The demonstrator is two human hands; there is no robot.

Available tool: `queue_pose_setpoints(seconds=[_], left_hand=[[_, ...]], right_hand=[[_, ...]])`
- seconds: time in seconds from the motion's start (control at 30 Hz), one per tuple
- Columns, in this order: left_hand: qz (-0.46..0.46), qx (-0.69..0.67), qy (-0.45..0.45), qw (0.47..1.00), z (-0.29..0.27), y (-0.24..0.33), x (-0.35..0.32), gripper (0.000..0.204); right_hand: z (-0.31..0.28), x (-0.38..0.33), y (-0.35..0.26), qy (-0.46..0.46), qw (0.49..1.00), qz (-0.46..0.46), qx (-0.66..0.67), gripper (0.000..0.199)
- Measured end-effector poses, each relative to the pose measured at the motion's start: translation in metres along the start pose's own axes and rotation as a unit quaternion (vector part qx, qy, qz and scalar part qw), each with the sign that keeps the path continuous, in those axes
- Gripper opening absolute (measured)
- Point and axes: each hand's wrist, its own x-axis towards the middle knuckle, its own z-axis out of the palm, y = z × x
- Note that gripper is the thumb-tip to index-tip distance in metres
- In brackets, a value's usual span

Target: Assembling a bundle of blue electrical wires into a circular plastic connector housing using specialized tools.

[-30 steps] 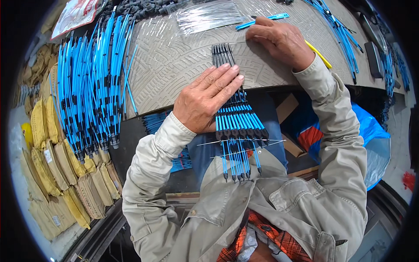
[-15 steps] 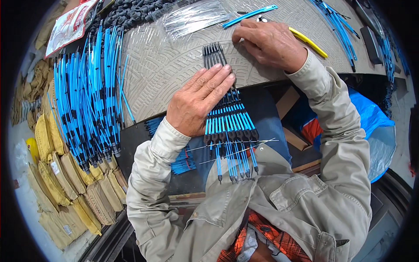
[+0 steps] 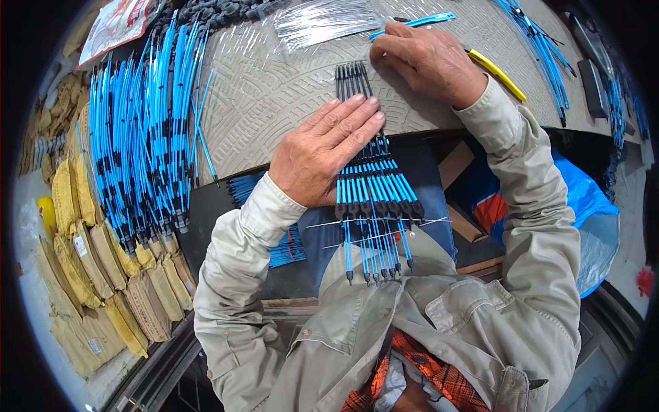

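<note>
A row of thin blue rods with black tips and black joints (image 3: 374,189) extends from the table edge toward my lap. My left hand (image 3: 326,147) lies flat across its upper part, fingers stretched out and together, the thumb mostly hidden. Black ends of the row show beyond the fingertips on the table. Two thin metal wires (image 3: 381,233) cross the row's lower part. My right hand (image 3: 432,62) is on the table further up, its fingers curled in beside a flat blue strip (image 3: 422,22); what they hold, if anything, is hidden.
A yellow curved handle (image 3: 498,74) lies right of my right hand. Clear thin strips in a plastic bag (image 3: 322,24) lie at the back. Bundles of blue rods hang over the table at left (image 3: 144,137) and lie at right (image 3: 539,55). Yellow packages (image 3: 89,275) are stacked on the left.
The view has shifted slightly. My right hand has moved a little up toward the blue strip, covering small silvery pieces seen before. My left hand stays flat on the row of rods.
</note>
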Motion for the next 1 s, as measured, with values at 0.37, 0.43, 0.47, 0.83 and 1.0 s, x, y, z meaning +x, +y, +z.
queue_pose_setpoints(seconds=[0.37,0.43,0.47,0.83,1.0], left_hand=[[0.013,0.062,-0.003,0.998,0.004,-0.002,-0.002,0.065],[0.011,0.061,0.001,0.998,0.005,-0.003,-0.003,0.065],[0.012,0.061,0.004,0.998,0.005,-0.002,-0.004,0.065],[-0.012,-0.02,0.08,0.996,0.001,0.007,-0.007,0.072],[-0.115,-0.083,0.127,0.982,0.016,0.008,-0.003,0.076]], right_hand=[[0.003,-0.001,0.002,0.002,0.996,0.002,-0.092,0.008],[0.008,0.007,-0.003,0.004,0.994,-0.02,-0.104,0.01],[0.009,0.01,-0.006,0.005,0.993,-0.03,-0.111,0.01],[-0.154,-0.04,-0.122,-0.112,0.968,-0.123,0.189,0.02],[-0.105,-0.045,-0.142,0.019,0.985,-0.037,-0.165,0.02]])
